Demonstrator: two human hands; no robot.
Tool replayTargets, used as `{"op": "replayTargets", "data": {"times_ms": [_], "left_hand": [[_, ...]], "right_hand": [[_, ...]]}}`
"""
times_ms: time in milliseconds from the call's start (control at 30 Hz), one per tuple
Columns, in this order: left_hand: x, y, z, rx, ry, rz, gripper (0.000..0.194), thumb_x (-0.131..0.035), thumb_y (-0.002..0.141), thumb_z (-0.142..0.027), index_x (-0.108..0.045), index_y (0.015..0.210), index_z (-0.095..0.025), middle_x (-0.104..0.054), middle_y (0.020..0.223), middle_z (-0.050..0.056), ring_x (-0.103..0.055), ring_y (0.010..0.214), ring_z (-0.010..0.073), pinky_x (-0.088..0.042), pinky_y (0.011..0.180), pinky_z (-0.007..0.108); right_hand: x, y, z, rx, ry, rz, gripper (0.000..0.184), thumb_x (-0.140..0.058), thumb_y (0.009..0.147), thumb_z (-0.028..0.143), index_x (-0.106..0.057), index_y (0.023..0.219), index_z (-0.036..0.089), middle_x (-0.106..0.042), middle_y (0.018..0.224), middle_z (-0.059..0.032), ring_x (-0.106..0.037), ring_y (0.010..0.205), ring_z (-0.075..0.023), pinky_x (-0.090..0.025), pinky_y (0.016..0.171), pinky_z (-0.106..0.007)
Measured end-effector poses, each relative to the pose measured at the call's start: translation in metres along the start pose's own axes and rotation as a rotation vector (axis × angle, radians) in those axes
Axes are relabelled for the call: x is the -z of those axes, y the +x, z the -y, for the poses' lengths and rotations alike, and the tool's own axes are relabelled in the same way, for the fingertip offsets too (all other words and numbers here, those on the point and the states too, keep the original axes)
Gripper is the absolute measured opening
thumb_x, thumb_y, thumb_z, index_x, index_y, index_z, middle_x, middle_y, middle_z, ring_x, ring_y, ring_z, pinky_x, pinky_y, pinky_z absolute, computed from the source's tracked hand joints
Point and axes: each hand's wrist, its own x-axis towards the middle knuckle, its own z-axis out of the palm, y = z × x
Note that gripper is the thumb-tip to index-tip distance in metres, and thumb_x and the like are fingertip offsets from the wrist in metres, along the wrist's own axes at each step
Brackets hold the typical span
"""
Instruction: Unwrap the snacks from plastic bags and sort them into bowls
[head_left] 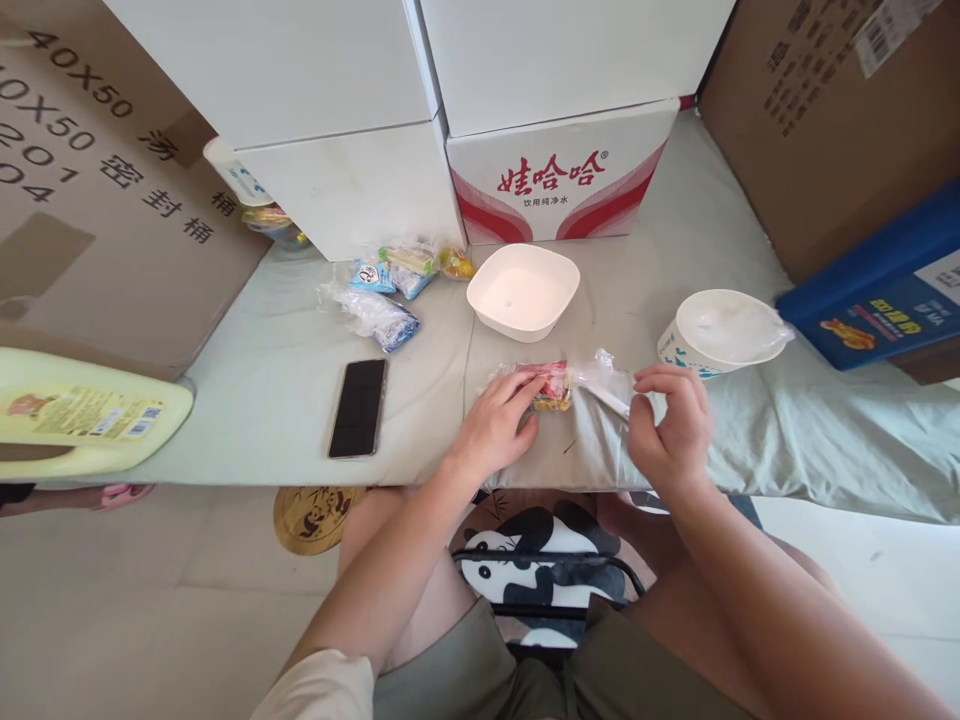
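Observation:
On the cloth-covered table lies a small red and yellow packet (553, 385) in clear plastic wrap. My left hand (496, 425) rests over its left part, fingers stretched out and touching it, thumb apart. From the packet's right side a clear plastic bag (602, 375) stretches toward my right hand (671, 425), whose fingers are curled in a pinch at the bag's end. A narrow white strip (609, 400) lies along the plastic; its right end is hidden by the fingers. Just behind the packet stands a white square bowl (523, 292).
Right of the bowl is a paper tub (726, 330) with plastic film inside. Wrapped snack packets (382, 285) and a phone (358, 408) lie left. White boxes (562, 180) form the back; cardboard cartons (112, 200) and a yellow jug (90, 410) flank the table.

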Motion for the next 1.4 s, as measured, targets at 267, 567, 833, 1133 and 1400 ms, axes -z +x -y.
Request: {"op": "replayTargets", "data": {"times_ms": [267, 567, 833, 1133, 1400], "left_hand": [[0.003, 0.001, -0.018, -0.005, -0.055, -0.031, 0.035, -0.053, 0.087, -0.012, -0.064, 0.120, -0.021, -0.068, 0.124, 0.008, -0.062, 0.118, 0.0221, -0.051, 0.105, 0.042], [0.011, -0.001, -0.004, 0.124, -0.006, -0.136, 0.022, -0.053, 0.087, -0.014, -0.067, 0.103, -0.019, -0.073, 0.104, 0.007, -0.067, 0.102, 0.0212, -0.056, 0.093, 0.038], [0.013, -0.002, 0.010, 0.227, 0.073, 0.000, 0.025, -0.057, 0.086, -0.018, -0.067, 0.109, -0.018, -0.071, 0.115, 0.010, -0.065, 0.109, 0.0260, -0.053, 0.098, 0.044], [0.012, -0.001, 0.009, 0.231, 0.079, 0.011, 0.022, -0.058, 0.085, -0.017, -0.066, 0.105, -0.020, -0.071, 0.109, 0.009, -0.065, 0.106, 0.0253, -0.053, 0.095, 0.043], [0.011, 0.000, 0.011, 0.245, 0.067, 0.015, 0.023, -0.058, 0.084, -0.016, -0.065, 0.106, -0.018, -0.071, 0.111, 0.009, -0.065, 0.106, 0.0256, -0.053, 0.096, 0.043]], "right_hand": [[-0.018, -0.018, 0.028, 0.329, -0.075, 0.526, 0.029, -0.047, 0.088, 0.013, -0.063, 0.110, 0.024, -0.066, 0.127, -0.0073, -0.057, 0.121, -0.0243, -0.040, 0.100, -0.041], [-0.015, -0.008, 0.004, 0.057, -0.403, 0.481, 0.020, -0.050, 0.093, 0.025, -0.067, 0.103, 0.022, -0.072, 0.100, -0.0078, -0.059, 0.089, -0.0241, -0.033, 0.081, -0.038], [-0.020, -0.011, 0.001, 0.053, -0.378, 0.507, 0.024, -0.049, 0.093, 0.025, -0.066, 0.109, 0.020, -0.068, 0.106, -0.0096, -0.056, 0.088, -0.0241, -0.034, 0.074, -0.036], [-0.019, -0.012, 0.002, 0.059, -0.420, 0.515, 0.023, -0.051, 0.092, 0.027, -0.066, 0.109, 0.023, -0.070, 0.097, -0.0069, -0.054, 0.088, -0.0246, -0.029, 0.077, -0.038], [-0.018, -0.011, 0.001, 0.036, -0.409, 0.522, 0.023, -0.053, 0.091, 0.026, -0.066, 0.109, 0.023, -0.070, 0.096, -0.0064, -0.054, 0.087, -0.0244, -0.029, 0.076, -0.038]]}}
